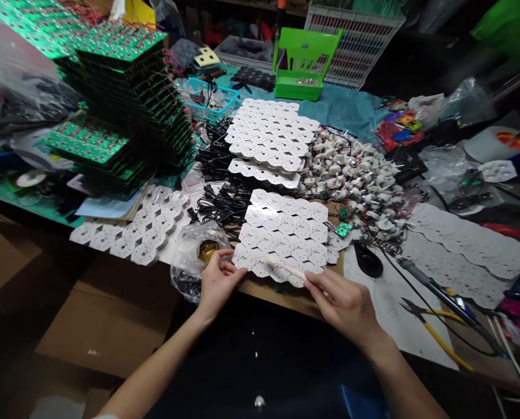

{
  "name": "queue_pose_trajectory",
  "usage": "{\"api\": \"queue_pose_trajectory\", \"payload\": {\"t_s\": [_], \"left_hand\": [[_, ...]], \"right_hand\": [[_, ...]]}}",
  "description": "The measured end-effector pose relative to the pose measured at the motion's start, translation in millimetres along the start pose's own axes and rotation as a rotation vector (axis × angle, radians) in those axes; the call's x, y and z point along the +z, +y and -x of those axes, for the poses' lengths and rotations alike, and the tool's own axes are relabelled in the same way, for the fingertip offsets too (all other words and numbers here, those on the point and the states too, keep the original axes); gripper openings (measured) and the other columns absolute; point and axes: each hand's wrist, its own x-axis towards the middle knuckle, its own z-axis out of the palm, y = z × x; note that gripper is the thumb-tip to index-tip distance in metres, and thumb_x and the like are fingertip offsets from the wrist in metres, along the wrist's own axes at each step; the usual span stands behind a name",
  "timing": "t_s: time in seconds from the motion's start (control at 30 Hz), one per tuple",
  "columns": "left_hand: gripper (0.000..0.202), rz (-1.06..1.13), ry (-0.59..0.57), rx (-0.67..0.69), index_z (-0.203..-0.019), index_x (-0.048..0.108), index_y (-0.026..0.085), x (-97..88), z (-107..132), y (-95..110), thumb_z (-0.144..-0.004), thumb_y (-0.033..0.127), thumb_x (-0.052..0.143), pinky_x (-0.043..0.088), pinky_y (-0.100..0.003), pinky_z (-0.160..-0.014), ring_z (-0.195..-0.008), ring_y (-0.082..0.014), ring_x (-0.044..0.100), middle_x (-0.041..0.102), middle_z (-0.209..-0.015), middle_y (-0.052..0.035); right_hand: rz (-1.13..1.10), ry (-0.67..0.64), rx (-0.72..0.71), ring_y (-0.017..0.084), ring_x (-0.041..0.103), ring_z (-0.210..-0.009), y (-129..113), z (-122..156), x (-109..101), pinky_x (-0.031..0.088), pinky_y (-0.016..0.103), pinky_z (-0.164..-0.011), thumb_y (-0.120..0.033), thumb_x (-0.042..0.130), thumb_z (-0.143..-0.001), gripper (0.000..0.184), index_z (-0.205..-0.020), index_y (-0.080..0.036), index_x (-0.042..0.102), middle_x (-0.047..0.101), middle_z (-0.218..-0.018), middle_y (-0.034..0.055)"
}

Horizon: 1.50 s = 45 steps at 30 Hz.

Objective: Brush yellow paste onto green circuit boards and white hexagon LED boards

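Note:
A white circuit board panel (286, 227) with a wavy edge and diamond-shaped cutouts lies in front of me at the table's near edge. My left hand (218, 279) pinches its near left corner between thumb and fingers. In my right hand (340, 299) is a slim pale toothbrush (288, 269), its head resting on the near part of the panel. Beside my left hand, a plastic bag (187, 256) surrounds a roll of amber tape (208, 250). Two small green circuit boards (343, 229) lie off the panel's right edge.
Behind the panel stand stacked white panels (271, 134), with black cables (220, 203) to their left and a heap of small white wired parts (351, 174) to their right. Tall green board stacks (124, 87) rise at left. Cutters (438, 329) and a soldering iron (443, 297) lie right.

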Motion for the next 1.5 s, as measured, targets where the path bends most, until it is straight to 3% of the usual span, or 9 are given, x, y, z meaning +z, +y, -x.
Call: {"api": "queue_pose_trajectory", "payload": {"t_s": [0.17,0.37,0.6,0.87,1.1,1.3,1.5], "left_hand": [[0.054,0.032,-0.004,-0.012,-0.113,0.053,0.020,0.1,1,4,-0.068,0.037,0.079,0.053,-0.027,-0.053,-0.052,-0.0145,0.059,0.060,-0.062,0.0062],[0.053,-0.002,-0.005,0.020,-0.114,0.053,0.019,1.0,1,3,-0.071,0.037,0.078,0.053,-0.026,-0.058,-0.057,-0.0139,0.060,0.060,-0.064,0.0059],[0.056,0.024,0.005,0.004,-0.115,0.053,0.019,2.1,0,6,-0.069,0.037,0.079,0.053,-0.027,-0.056,-0.055,-0.0135,0.058,0.059,-0.064,0.0061],[0.056,0.035,-0.002,0.010,-0.114,0.055,0.020,2.5,0,7,-0.067,0.037,0.080,0.053,-0.025,-0.055,-0.055,-0.0131,0.058,0.059,-0.063,0.0063],[0.055,0.022,-0.018,0.026,-0.115,0.055,0.020,0.3,-3,1,-0.069,0.037,0.080,0.053,-0.025,-0.056,-0.057,-0.0129,0.057,0.060,-0.065,0.0052],[0.056,0.033,-0.017,0.037,-0.115,0.055,0.020,0.7,-2,3,-0.068,0.037,0.081,0.053,-0.025,-0.055,-0.057,-0.0130,0.058,0.059,-0.065,0.0050],[0.059,0.025,-0.015,0.041,-0.117,0.056,0.019,0.4,-4,0,-0.068,0.039,0.081,0.052,-0.024,-0.056,-0.057,-0.0123,0.057,0.060,-0.065,0.0047]], "right_hand": [[0.037,-0.063,-0.018,0.009,0.059,-0.059,4,17,-9,0.036,0.022,-0.055,-0.026,0.050,-0.099,0.025,-0.088,-0.018,0.072,0.064,-0.068,0.0011],[0.140,-0.004,0.008,0.010,0.057,-0.057,11,10,-2,0.033,0.024,-0.053,-0.029,0.049,-0.100,0.028,-0.091,-0.019,0.074,0.062,-0.066,0.0011],[0.052,-0.054,0.061,0.009,0.058,-0.059,19,42,-28,0.037,0.022,-0.058,-0.028,0.052,-0.098,0.023,-0.091,-0.020,0.073,0.063,-0.067,0.0007],[0.107,0.039,0.121,0.010,0.061,-0.060,29,41,-19,0.037,0.023,-0.056,-0.029,0.050,-0.099,0.027,-0.089,-0.019,0.073,0.066,-0.068,0.0013],[0.047,0.033,0.143,0.011,0.063,-0.061,27,76,-44,0.041,0.023,-0.059,-0.027,0.056,-0.097,0.019,-0.093,-0.020,0.073,0.067,-0.070,0.0017],[0.213,0.070,0.193,0.009,0.059,-0.057,34,75,-31,0.036,0.023,-0.055,-0.029,0.053,-0.098,0.026,-0.086,-0.020,0.074,0.063,-0.064,0.0003],[0.129,0.065,0.146,0.010,0.059,-0.057,33,73,-31,0.036,0.022,-0.056,-0.031,0.052,-0.099,0.028,-0.085,-0.020,0.074,0.064,-0.065,0.0016]]}}
